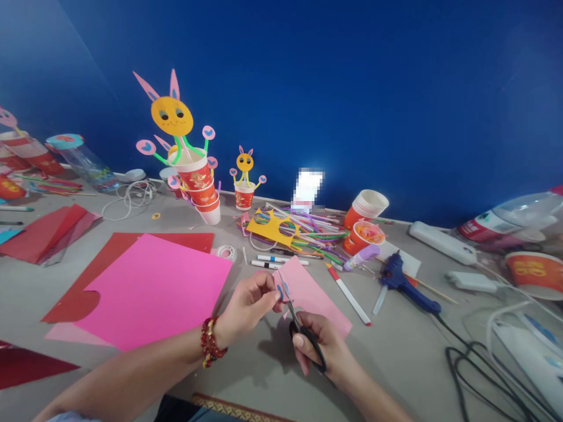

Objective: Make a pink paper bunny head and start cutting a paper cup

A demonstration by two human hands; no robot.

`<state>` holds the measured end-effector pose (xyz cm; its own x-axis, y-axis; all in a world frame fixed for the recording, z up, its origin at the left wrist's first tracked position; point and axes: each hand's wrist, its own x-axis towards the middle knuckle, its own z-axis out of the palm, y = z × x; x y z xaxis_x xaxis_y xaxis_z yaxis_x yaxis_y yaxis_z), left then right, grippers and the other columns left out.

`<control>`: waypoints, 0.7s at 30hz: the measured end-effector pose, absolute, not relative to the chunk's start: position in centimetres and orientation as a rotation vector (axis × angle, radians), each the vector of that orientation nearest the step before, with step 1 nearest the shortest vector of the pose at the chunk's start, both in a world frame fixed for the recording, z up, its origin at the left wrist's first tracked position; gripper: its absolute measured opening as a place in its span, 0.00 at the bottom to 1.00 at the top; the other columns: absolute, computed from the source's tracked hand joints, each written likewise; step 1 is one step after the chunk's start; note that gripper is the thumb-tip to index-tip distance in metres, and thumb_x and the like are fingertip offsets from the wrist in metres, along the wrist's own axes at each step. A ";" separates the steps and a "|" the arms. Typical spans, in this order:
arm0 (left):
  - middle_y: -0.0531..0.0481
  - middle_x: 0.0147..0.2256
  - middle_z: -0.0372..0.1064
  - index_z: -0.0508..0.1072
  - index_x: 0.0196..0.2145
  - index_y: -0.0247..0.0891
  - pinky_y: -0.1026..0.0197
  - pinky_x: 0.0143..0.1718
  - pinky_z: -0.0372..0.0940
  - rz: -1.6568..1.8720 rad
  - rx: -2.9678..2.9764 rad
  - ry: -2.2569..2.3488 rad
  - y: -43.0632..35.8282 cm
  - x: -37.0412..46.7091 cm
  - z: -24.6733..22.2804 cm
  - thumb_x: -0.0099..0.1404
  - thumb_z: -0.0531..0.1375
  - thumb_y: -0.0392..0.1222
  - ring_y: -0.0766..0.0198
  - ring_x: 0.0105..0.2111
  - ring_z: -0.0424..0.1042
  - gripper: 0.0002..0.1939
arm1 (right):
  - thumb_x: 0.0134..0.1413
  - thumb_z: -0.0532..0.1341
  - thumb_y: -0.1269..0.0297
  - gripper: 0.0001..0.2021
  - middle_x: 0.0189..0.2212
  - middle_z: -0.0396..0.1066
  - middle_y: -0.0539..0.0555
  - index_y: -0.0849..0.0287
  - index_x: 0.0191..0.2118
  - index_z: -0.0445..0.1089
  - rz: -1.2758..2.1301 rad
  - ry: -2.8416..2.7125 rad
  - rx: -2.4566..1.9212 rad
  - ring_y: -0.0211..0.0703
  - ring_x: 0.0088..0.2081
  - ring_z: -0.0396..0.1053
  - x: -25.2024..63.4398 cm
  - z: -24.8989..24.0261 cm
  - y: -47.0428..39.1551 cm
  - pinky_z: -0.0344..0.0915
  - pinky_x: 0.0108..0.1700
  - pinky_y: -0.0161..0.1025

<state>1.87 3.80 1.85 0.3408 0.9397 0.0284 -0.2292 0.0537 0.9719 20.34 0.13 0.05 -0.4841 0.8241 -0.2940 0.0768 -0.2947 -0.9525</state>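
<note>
Pink paper piece (277, 281) sits between the blades and the left hand (246, 305), its thumb and fingers pinched closed on an edge, apparently to steady it, while the right hand (323, 346), closed round the handles, angles the scissors (294, 313) toward it, beside the light-pink sheet (314, 293).
</note>
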 end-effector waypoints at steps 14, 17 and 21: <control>0.52 0.24 0.66 0.65 0.27 0.35 0.64 0.30 0.62 1.055 1.161 0.782 3.8 1.9 1.8 0.63 0.61 0.49 0.67 0.25 0.66 0.16 | 0.41 0.63 0.32 0.30 0.10 0.63 0.44 0.56 0.24 0.56 1.829 -1.424 -1.174 0.27 0.10 0.48 20.3 0.1 0.2 0.42 0.15 0.30; 0.52 0.24 0.66 0.65 0.27 0.35 0.64 0.30 0.62 1.060 1.156 0.776 3.8 1.9 1.7 0.63 0.61 0.48 0.67 0.25 0.67 0.15 | 0.41 0.63 0.32 0.30 0.10 0.63 0.44 0.56 0.24 0.56 1.828 -1.417 -1.172 0.27 0.10 0.47 20.3 0.1 0.2 0.42 0.15 0.30; 0.52 0.24 0.66 0.65 0.27 0.35 0.64 0.31 0.62 1.059 1.157 0.771 3.8 1.9 1.7 0.64 0.61 0.48 0.67 0.25 0.67 0.15 | 0.41 0.63 0.32 0.30 0.10 0.63 0.44 0.55 0.23 0.55 1.831 -1.412 -1.166 0.26 0.10 0.47 20.3 0.1 0.2 0.43 0.15 0.29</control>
